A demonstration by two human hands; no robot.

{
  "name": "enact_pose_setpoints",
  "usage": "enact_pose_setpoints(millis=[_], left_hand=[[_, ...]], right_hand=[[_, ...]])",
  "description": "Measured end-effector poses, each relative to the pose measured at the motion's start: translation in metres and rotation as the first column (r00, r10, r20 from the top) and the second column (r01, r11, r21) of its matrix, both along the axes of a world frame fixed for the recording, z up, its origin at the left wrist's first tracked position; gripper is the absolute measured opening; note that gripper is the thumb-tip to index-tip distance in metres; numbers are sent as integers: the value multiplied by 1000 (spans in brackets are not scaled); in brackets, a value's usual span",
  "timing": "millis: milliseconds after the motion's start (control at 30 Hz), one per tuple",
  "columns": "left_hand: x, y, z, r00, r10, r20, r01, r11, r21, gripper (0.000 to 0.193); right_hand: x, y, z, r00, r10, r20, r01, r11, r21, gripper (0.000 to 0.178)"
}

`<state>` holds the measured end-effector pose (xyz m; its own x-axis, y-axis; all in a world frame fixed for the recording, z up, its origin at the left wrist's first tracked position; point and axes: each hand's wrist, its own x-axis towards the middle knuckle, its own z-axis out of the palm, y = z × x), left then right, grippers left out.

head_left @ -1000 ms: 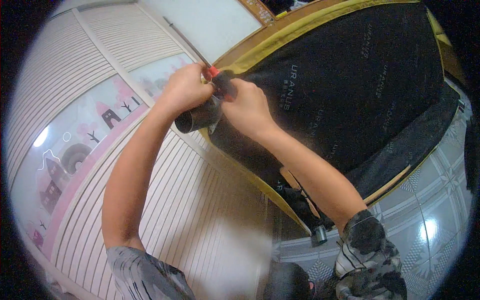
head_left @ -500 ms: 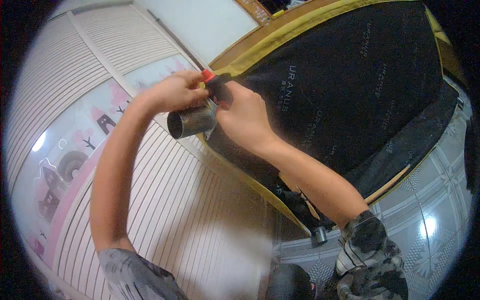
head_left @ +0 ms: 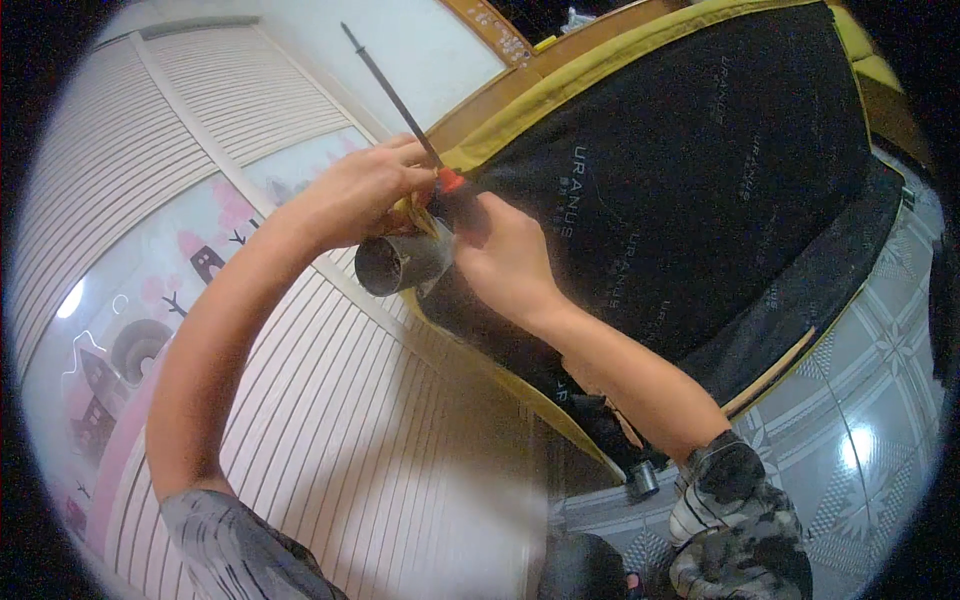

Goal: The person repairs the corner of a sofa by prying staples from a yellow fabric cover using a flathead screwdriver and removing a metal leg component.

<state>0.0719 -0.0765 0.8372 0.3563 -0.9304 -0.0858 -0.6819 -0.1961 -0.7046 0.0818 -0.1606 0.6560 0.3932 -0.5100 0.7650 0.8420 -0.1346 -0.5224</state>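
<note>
My right hand [head_left: 510, 255] is wrapped round the dark handle of a long screwdriver [head_left: 385, 85]. Its thin shaft points up and to the left, past a red collar at the top of the handle. Curled close to that collar, my left hand [head_left: 370, 190] has its fingertips on a loose flap of yellow fabric [head_left: 418, 214]; the exact grip is partly hidden. Just below both hands a round metal leg [head_left: 392, 265] juts from the corner of an upturned piece of yellow upholstered furniture, whose underside is covered in black cloth [head_left: 680, 190].
White slatted cabinet doors [head_left: 400, 420] with a pink house-and-tree picture band stand on the left. Another metal leg [head_left: 645, 478] shows at the lower corner of the furniture. Shiny patterned floor tiles [head_left: 850, 400] lie to the right. A wooden-framed panel [head_left: 490, 40] is behind.
Both hands have shifted slightly right and down. The screwdriver has come along, and its whole shaft now shows against the white wall. The metal leg appears lower and further right in view.
</note>
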Motion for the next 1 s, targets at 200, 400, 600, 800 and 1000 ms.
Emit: enact_pose_setpoints(millis=[200, 400, 600, 800, 1000], left_hand=[[4, 9, 0, 998, -67, 5, 67, 997, 48, 35], [-12, 13, -8, 995, 91, -30, -91, 996, 14, 44], [2, 20, -8, 997, -66, -49, 70, 995, 76, 46], [14, 30, 2, 976, -203, -77, 211, 971, 109, 41], [24, 40, -3, 913, -312, -263, 302, 950, -78, 38]], right_hand=[[1, -5, 2, 999, 45, 3, -45, 999, -30, 21], [2, -3, -6, 999, -46, 9, 46, 996, -74, 23], [2, 1, -8, 998, -20, 55, 22, 999, -32, 24], [-15, -6, 8, 998, -22, 55, 28, 993, -114, 24], [-23, -5, 3, 999, -34, 2, 34, 995, -94, 25]])
